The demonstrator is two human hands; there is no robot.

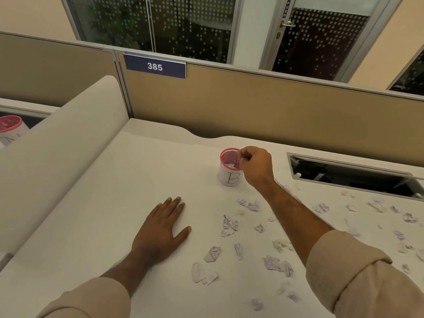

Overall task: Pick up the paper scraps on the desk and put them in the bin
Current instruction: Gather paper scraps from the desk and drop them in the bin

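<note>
Right now the right hand (253,165) hangs over the near rim of the bin (230,167), a small pink mesh cup wrapped in white paper with a "B" on it. Its fingers are pinched together above the opening; whether a scrap is caught between them I cannot tell. A little white paper shows inside the bin.

Left of the bin and nearer the person, the left hand (164,228) lies flat on the table (114,203), palm down, fingers spread, gripping nothing.

Most of the paper scraps (229,226) are strewn on the near side of the bin and off to its right, crumpled and torn, some under the line of the right forearm. None touch the bin, and the table to its left is bare.

Beyond the bin to the right is a rectangular cable hatch (353,174) sunk into the table. Behind the bin runs a tan partition (252,106) carrying a dark plate marked 385 (155,66). Far to the bin's left, past a pale side divider (64,145), a second pink-rimmed cup (11,127) sits on the neighbouring desk.
</note>
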